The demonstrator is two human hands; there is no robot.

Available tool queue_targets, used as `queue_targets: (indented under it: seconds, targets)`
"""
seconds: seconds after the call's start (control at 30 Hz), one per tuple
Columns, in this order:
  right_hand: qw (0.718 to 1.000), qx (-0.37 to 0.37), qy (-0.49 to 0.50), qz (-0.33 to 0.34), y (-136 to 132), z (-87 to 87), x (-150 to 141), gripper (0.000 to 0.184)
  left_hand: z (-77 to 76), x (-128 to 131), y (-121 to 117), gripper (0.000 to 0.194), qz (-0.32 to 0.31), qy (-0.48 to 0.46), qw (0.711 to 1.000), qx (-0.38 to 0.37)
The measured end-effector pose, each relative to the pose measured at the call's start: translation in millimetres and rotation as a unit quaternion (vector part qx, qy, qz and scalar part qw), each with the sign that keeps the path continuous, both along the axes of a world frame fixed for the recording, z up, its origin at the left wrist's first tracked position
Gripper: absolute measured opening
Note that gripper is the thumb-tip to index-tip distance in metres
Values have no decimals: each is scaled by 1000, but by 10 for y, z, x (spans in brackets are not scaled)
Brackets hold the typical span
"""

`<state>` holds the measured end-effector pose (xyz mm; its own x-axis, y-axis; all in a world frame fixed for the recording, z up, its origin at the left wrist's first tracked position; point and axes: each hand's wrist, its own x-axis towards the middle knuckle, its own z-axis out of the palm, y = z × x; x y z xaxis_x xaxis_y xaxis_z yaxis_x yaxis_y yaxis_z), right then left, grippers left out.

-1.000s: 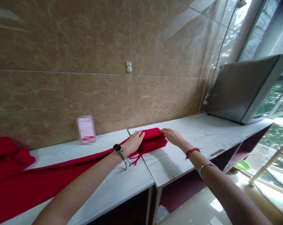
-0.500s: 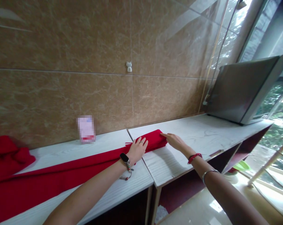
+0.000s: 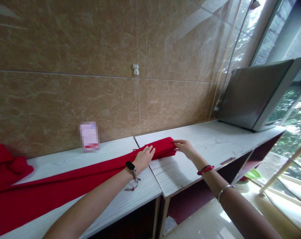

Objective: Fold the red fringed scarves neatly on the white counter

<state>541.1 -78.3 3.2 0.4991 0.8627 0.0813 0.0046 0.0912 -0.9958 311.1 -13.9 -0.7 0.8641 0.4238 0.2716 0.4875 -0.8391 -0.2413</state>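
A long red scarf runs from the lower left across the white cabinet tops. Its right end lies in a flat stack of folded layers with the edges showing at the front. My left hand rests palm down on the left part of this stack, fingers stretched out over the cloth. At the stack's right end, the fingertips and thumb of my right hand pinch the fold. A few strands of fringe stick out behind my left hand. The cloth under that palm is hidden.
A bunched red heap of cloth sits at the far left. Against the tiled wall leans a blurred pinkish card. A large grey appliance stands at the right end by the window. Open shelves lie below the cabinet's front edge.
The scarf's left length has come over onto the stack, covering its upper layers. My left hand shifted from the stack's left edge onto the cloth. My right hand stays at the right end.
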Motion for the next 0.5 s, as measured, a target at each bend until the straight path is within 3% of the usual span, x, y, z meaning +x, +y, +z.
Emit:
queue_targets:
  seconds: [0.2,0.27,0.37,0.5]
  targets:
    - [994,110,23,1,40,16,-36,22,288,-5,-94,41,-21,20,999,38]
    - [993,115,33,-13,19,-46,-59,23,339,-2,-99,36,-36,27,998,53]
    - [996,64,29,-55,-8,-217,-97,22,271,1,-47,35,-56,35,996,58]
    - [993,32,-35,-105,-7,-343,-136,24,61,3,94,44,-43,31,999,4]
